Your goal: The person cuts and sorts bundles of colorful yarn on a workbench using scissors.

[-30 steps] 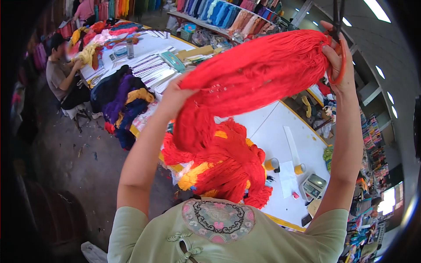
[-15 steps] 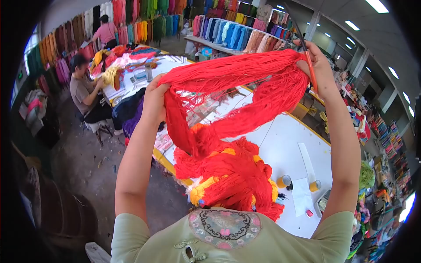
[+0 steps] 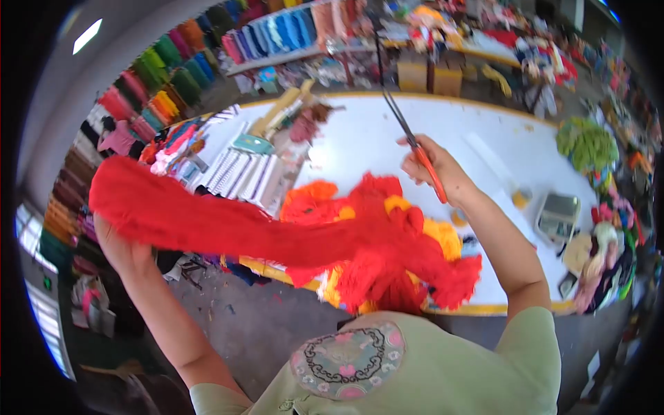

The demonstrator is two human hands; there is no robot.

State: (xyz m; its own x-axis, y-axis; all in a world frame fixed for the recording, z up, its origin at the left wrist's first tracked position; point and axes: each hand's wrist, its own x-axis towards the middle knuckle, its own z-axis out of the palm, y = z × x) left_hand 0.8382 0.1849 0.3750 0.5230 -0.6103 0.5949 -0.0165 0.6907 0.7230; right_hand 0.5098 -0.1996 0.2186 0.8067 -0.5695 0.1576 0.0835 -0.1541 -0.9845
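Note:
A long hank of red yarn (image 3: 228, 225) stretches from the left across to the table, blurred by motion. At its far left end my left hand (image 3: 124, 245) grips it. My right hand (image 3: 439, 169) holds scissors with orange-red handles (image 3: 430, 173), their dark blades pointing up and away. Below and between my hands, a pile of red yarn (image 3: 387, 266) lies at the near edge of the white table, with yellow yarn (image 3: 443, 238) showing beneath and beside it. The right hand is apart from the yarn.
On the white table (image 3: 360, 131) are striped stacks (image 3: 242, 176), a teal item (image 3: 253, 144) and a grey tray (image 3: 557, 216). Green yarn (image 3: 586, 144) sits at the right edge. Racks of coloured yarn (image 3: 277, 34) and a person in pink (image 3: 119, 138) are farther back.
The red hank, earlier looped between both hands, has left my right hand and swung left and down with my left hand. My right hand has moved left and lower with the scissors. The view has turned right.

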